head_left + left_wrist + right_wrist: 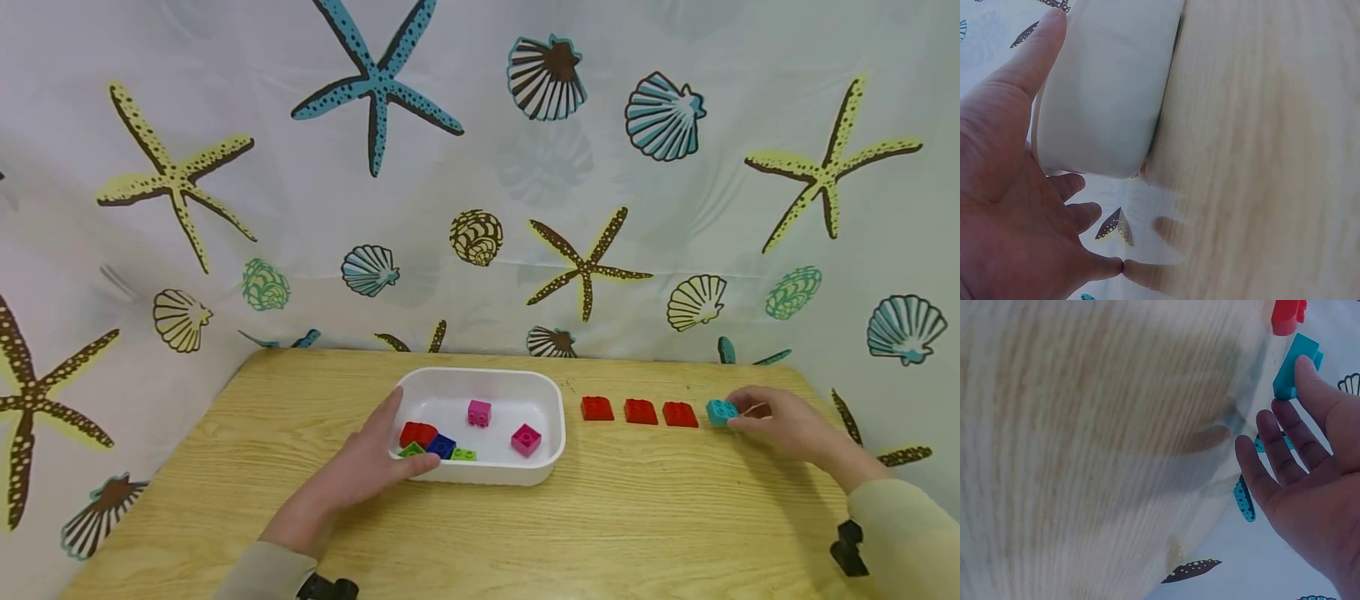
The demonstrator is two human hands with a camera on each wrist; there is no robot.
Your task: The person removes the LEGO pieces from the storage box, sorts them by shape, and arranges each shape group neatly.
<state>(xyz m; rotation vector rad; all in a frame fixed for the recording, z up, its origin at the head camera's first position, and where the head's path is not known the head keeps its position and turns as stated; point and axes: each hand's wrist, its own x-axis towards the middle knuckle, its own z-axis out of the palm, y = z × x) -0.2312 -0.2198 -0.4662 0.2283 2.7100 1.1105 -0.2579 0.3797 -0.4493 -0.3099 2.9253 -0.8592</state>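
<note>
A seashell-and-starfish curtain backs the wood-grain tabletop. At the frame's lower right, the right hand pinches a turquoise toy brick; the left hand's fingers, spread wide, touch the white tub at lower centre.

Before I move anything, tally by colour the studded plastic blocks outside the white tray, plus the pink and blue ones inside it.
Red studded plastic blocks, outside: 3
Turquoise studded plastic block, outside, pinched by the right hand: 1
Pink studded plastic blocks, inside the rectangular white plastic tray: 2
Blue studded plastic block, inside: 1
Total: 7
</note>
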